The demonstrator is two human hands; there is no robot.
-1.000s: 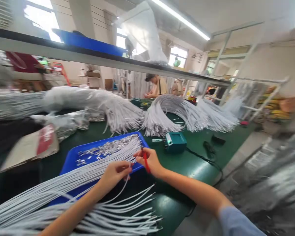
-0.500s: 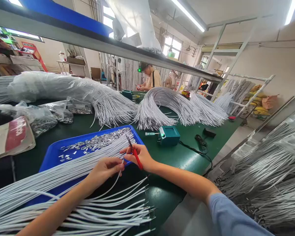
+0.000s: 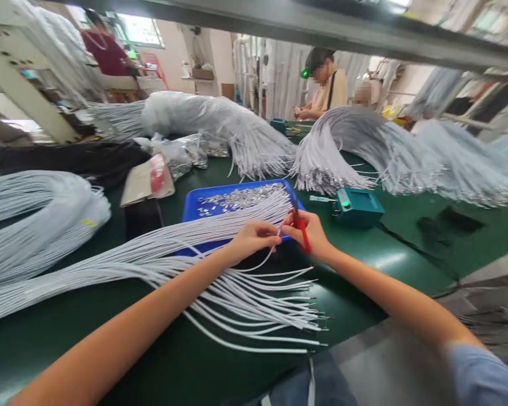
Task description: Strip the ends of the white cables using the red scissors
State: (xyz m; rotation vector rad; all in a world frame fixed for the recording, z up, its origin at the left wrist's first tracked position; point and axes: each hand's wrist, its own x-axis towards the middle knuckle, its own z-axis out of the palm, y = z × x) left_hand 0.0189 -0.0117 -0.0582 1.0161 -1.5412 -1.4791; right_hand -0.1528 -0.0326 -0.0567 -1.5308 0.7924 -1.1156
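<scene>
My left hand (image 3: pixel 258 239) is closed, pinching one white cable (image 3: pixel 265 262) near its end, just over the front right of a blue tray (image 3: pixel 190 214). Close against it, my right hand (image 3: pixel 313 234) grips a red-handled hand tool (image 3: pixel 303 232) with dark, narrow jaws pointing up and away. Its thumb and finger also meet at the cable's tip, whose detail is too small to make out. A bundle of white cables (image 3: pixel 220 225) lies across the tray beside small silver metal pieces (image 3: pixel 245 197). Loose cables with bare-looking ends (image 3: pixel 275 307) fan out nearer me.
A teal device (image 3: pixel 359 207) with a green light and a black cord stands to the right. Large cable bundles (image 3: pixel 355 141) lie behind the tray, and a coiled bundle (image 3: pixel 46 220) at left. A metal shelf beam (image 3: pixel 279 28) crosses above. Two people are farther back.
The camera view has turned left and down, so the scene sits farther right. Both hands still hold the cable and red-handled tool close together; their grip looks much the same.
</scene>
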